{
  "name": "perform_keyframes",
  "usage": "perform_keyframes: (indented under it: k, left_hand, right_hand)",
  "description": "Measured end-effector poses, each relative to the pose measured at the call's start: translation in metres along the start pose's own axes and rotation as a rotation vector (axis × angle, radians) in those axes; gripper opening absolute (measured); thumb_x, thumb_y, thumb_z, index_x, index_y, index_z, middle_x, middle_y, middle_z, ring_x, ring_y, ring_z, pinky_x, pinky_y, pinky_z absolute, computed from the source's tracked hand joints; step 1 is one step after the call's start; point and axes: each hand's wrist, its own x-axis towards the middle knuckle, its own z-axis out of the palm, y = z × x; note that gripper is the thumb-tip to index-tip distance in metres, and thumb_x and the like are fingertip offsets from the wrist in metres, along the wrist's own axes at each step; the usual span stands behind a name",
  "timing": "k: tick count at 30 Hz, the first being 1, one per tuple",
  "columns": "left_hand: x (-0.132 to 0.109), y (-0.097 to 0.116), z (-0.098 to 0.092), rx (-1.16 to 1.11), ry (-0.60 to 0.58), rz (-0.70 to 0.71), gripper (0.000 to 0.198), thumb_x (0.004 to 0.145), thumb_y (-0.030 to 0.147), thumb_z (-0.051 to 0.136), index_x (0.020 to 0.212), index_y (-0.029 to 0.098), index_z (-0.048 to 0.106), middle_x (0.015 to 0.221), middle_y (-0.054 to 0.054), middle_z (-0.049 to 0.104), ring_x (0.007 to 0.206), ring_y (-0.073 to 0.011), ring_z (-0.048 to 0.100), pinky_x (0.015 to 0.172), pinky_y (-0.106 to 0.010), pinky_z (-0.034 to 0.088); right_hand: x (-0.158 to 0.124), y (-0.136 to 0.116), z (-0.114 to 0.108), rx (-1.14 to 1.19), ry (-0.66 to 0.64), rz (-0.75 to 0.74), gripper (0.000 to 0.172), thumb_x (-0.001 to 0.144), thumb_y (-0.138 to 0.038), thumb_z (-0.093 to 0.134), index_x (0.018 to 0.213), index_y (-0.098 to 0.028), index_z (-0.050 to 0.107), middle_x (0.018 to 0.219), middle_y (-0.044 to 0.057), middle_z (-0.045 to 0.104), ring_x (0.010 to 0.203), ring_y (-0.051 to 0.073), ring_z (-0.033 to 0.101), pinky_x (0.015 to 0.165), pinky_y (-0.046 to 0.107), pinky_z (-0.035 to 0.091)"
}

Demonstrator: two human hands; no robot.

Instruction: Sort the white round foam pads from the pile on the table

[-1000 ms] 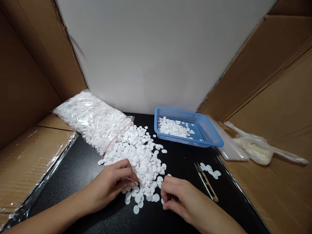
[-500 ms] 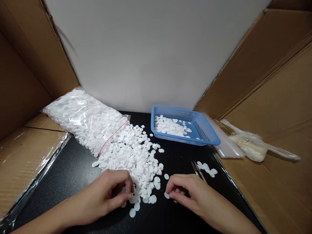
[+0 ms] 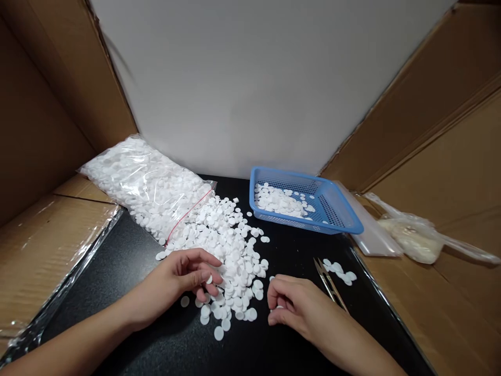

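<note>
Left hand point(image 3: 188, 274) sits loose on the white discs point(image 3: 230, 245), right hand point(image 3: 291, 308) pinches one, I think; best slide singles off the edge.

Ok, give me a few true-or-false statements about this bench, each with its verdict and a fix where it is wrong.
1. The blue basket holds white discs. True.
2. The thread snips are gripped in the right hand. False: they lie on the black tabletop, just beside that hand.
3. The left hand rests at the near edge of the loose disc pile. True.
4. The clear bag of discs lies right of the basket. False: it lies left of it, beyond the pile.
</note>
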Motion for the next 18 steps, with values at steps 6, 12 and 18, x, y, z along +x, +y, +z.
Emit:
perform_keyframes:
  k: [6,12,18]
  left_hand:
    - [-0.006,0.001,0.002,0.094,-0.019,0.008,0.032,0.09,0.048,0.065,0.095,0.017,0.066,0.072,0.002,0.059,0.063,-0.0117,0.053,0.053,-0.021,0.035]
    - [-0.013,-0.007,0.004,0.776,-0.113,0.243,0.023,0.099,0.027,0.048,0.095,0.021,0.069,0.085,-0.002,0.07,0.076,-0.016,0.06,0.069,-0.024,0.041]
    - [-0.01,-0.024,0.007,1.141,-0.18,0.343,0.014,0.099,0.026,0.055,0.097,0.025,0.069,0.086,0.0,0.075,0.077,-0.0177,0.069,0.065,-0.024,0.038]
  right_hand:
    - [-0.007,-0.006,0.001,-0.121,0.052,-0.042,0.025,0.088,-0.011,0.06,0.071,-0.022,0.046,0.079,-0.002,0.058,0.066,0.014,0.053,0.058,0.025,0.034]
    - [-0.002,-0.005,0.007,0.164,0.04,-0.024,0.017,0.097,-0.017,0.05,0.081,-0.023,0.052,0.067,-0.005,0.054,0.061,0.013,0.053,0.057,0.022,0.037]
    - [0.004,-0.016,0.024,0.139,0.013,-0.029,0.011,0.083,-0.011,0.071,0.08,-0.02,0.065,0.071,-0.004,0.056,0.066,0.012,0.051,0.06,0.021,0.036]
